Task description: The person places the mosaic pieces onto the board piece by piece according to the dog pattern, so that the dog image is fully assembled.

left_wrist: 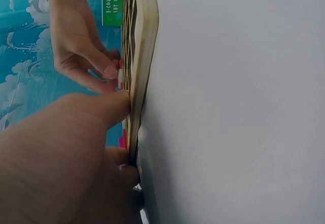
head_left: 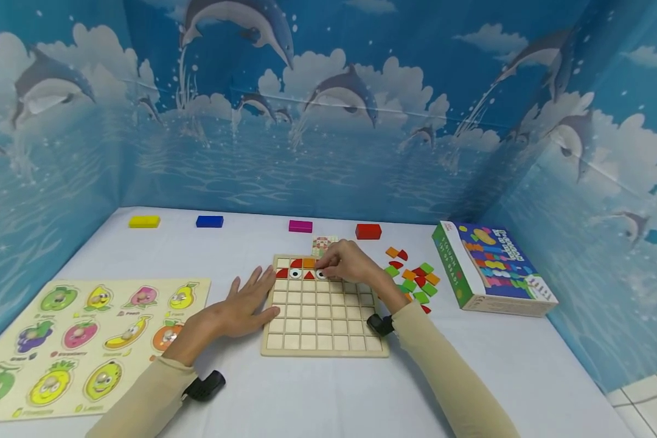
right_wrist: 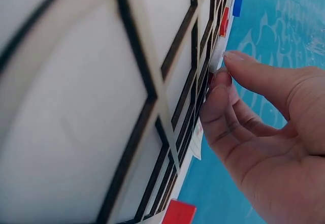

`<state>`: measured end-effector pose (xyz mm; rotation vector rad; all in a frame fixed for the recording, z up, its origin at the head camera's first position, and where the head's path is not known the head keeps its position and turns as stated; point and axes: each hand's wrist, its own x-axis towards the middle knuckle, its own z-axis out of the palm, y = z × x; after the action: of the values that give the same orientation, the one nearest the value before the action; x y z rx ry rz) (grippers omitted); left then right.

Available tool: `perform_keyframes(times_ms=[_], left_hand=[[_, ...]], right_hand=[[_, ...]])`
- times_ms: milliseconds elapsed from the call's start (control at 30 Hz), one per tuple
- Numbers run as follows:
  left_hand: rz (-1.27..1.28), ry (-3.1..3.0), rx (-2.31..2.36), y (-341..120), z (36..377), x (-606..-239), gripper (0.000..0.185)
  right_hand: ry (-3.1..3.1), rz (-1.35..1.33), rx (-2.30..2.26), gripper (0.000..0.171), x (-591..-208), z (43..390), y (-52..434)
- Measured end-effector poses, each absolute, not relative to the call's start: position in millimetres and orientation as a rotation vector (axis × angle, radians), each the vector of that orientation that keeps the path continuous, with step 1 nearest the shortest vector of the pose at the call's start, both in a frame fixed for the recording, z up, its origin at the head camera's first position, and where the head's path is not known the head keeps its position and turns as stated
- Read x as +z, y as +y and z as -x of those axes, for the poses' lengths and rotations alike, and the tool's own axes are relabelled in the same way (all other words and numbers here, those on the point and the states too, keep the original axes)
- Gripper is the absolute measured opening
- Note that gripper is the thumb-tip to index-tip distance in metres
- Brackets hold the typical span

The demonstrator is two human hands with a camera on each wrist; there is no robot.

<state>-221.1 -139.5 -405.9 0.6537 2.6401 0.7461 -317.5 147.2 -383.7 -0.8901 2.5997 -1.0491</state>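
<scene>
Head view: which relation matters most between the right hand and the eye tile?

Fingertip to cell. The tile lies at the tips of the right hand, to its left and slightly nearer the person, in the second row from the far edge of the board, just right of the red triangle.

And its long axis?

None is evident; its cell looks square, and the fingers partly cover it.

How do the grips stand?

Right: thumb and forefinger drawn together on the tile, its white edge showing in the right wrist view; whether it is fully seated cannot be told. Left: the left hand lies with fingers extended, steadying the board's left edge, farther from the tile.
</scene>
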Motion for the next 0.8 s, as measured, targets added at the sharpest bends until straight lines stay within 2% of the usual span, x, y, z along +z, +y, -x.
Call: perform_keyframes(times_ms=[300, 800], left_hand=[[-0.65, 2.684, 0.71, -142, 231, -424, 0.086], [-0.658, 2.666, 0.742, -144, 227, -423, 0.087]], right_hand=[[2.63, 0.909, -1.016, 0.006, -382, 316, 147], [2.652, 0.949, -0.995, 0.013, -377, 310, 155]])
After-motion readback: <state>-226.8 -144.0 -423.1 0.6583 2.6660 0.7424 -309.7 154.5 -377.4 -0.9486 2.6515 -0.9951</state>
